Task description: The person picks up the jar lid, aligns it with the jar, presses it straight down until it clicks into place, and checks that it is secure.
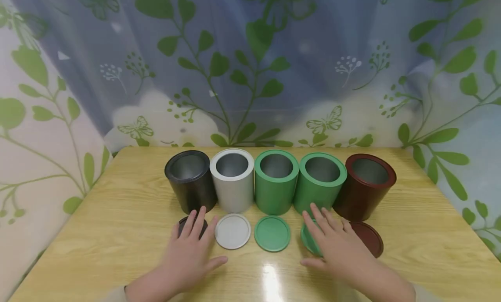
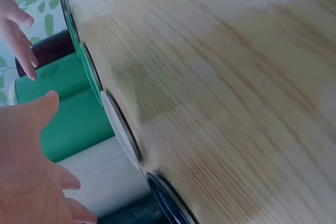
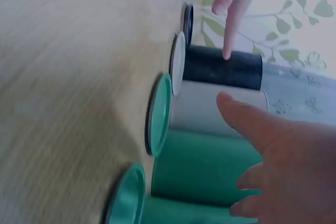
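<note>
Your left hand (image 1: 192, 249) lies flat, fingers spread, holding nothing, over the black lid (image 1: 182, 224) right under its fingertips on the bench (image 1: 117, 232), while your right hand (image 1: 332, 245), equally open and gripless, covers the green lid (image 1: 307, 240) before its can.

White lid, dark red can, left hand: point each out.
white lid (image 1: 232, 231), head view, centre of its top face.
dark red can (image 1: 362, 197), head view, front of its side wall.
left hand (image 1: 189, 252), head view, back of the hand.
</note>
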Demonstrator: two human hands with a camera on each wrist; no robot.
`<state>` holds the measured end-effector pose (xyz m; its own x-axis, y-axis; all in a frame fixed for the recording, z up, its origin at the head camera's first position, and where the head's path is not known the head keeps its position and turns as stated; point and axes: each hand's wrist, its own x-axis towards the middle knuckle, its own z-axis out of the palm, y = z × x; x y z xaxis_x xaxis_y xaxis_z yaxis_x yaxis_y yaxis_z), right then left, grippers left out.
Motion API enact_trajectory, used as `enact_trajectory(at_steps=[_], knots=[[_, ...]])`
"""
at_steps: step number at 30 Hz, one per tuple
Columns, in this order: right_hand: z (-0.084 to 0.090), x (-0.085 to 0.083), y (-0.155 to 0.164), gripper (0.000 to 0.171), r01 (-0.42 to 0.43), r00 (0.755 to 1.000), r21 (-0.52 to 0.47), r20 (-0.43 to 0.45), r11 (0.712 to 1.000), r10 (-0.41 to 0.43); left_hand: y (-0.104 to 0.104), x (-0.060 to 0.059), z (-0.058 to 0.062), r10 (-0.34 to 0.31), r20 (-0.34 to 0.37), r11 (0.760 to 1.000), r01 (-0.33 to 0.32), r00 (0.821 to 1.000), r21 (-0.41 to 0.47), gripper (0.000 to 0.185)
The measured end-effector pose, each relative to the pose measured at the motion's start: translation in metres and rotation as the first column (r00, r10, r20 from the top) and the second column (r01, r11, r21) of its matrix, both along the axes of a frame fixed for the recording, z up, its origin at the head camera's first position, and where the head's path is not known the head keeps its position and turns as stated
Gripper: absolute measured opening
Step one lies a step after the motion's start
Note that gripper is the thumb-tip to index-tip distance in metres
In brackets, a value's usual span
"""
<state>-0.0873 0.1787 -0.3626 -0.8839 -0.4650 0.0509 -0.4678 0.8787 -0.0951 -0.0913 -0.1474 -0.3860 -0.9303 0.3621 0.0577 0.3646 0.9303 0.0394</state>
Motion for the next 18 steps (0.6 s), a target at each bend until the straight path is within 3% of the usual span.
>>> enact_trajectory(at_steps=[5,8,13,18], knots=[[-0.004,-0.003,-0.016,0.086,-0.102,0.995,0.005,-0.001,0.995,0.102,-0.013,0.002,-0.004,0.004,-0.046,1.0,-0.005,0.999,-0.011,0.084],[-0.007,-0.006,-0.025,0.084,-0.16,0.987,0.007,-0.001,0.987,0.16,-0.019,0.002,-0.005,0.019,-0.03,1.0,-0.019,0.999,-0.011,0.085],[-0.006,-0.013,-0.043,0.082,-0.201,0.979,0.01,0.047,0.98,0.2,-0.03,0.004,-0.004,0.045,-0.003,0.999,-0.045,0.999,-0.015,0.085],[-0.001,-0.017,-0.059,0.081,-0.228,0.971,0.014,0.076,0.974,0.226,-0.041,0.003,-0.005,0.054,-0.023,0.998,-0.054,0.998,-0.013,0.084]])
